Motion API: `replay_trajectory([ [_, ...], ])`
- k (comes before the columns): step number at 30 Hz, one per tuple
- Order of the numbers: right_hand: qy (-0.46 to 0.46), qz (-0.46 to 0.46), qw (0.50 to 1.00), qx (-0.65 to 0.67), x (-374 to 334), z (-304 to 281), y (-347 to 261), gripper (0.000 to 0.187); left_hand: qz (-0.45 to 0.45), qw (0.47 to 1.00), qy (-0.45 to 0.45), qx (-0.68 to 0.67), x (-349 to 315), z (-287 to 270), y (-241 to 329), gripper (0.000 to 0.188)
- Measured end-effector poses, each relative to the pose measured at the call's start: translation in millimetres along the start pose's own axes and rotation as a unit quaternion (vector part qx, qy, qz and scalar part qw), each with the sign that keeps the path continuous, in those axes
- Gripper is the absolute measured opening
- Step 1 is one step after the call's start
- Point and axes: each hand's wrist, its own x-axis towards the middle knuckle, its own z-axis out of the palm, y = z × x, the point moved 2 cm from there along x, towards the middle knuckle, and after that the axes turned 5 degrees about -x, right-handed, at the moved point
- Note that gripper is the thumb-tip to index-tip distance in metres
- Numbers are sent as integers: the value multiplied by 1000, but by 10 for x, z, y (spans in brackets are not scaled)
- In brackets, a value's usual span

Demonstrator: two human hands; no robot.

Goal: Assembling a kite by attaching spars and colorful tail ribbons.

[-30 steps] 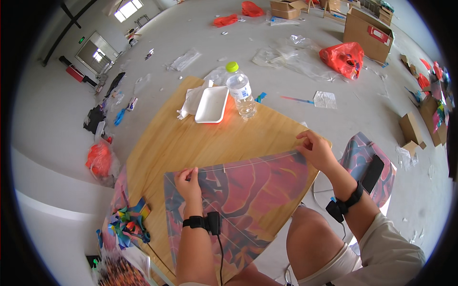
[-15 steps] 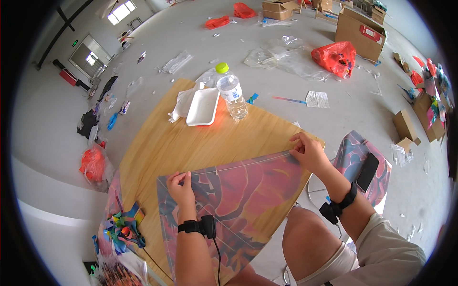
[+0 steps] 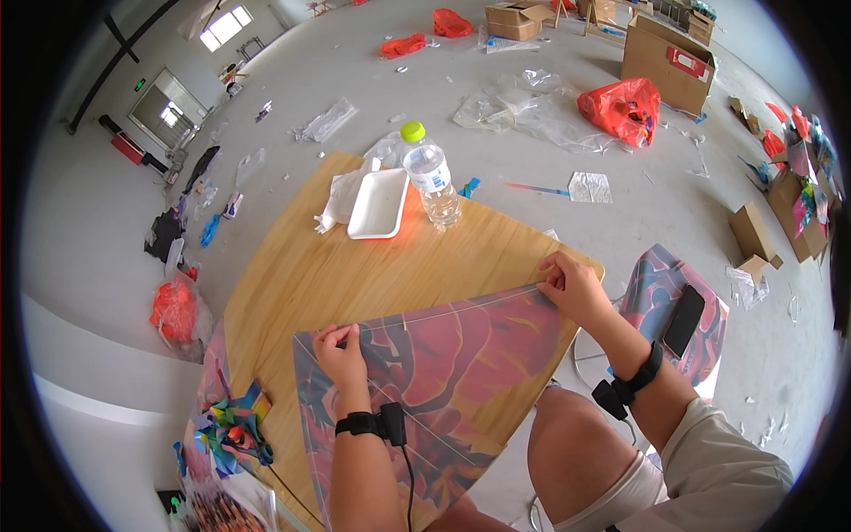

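Observation:
A thin, see-through kite sail (image 3: 443, 363) in dark red, pink and grey-blue lies across the wooden table. Pale thin rods or lines run along its far edge and slantwise over it. At the far left corner, my left hand (image 3: 341, 356) is closed with fingers curled, pinching the sail's edge. My right hand (image 3: 572, 285) is closed in a pinch at the far right end of that edge, near the table's corner. Whatever lies between the fingertips is too small to make out. Black straps with small boxes sit on both wrists.
Beyond the sail on the table (image 3: 292, 266) stand a white tray (image 3: 379, 204) and a water bottle (image 3: 432, 177) with a yellow-green cap. A phone (image 3: 683, 320) rests on patterned material at right. Colourful ribbons (image 3: 232, 430) lie at left. Bags, plastic and cardboard boxes (image 3: 667, 64) litter the floor.
My left hand has shifted very slightly right and nearer along the sail's edge. My right hand stays nearly in place, and the view has moved a little.

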Motion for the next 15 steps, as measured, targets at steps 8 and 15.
replay_trajectory([
  [8, -2, -4, 1000, -11, 7, 16, 8, 30, 18, 1000, -4, 1, -1, 17, -20, 17],
  [15, 3, -3, 1000, -24, 5, 43, 39, 28, 26, 1000, -3, 1, -7, 29, -2, 15],
])
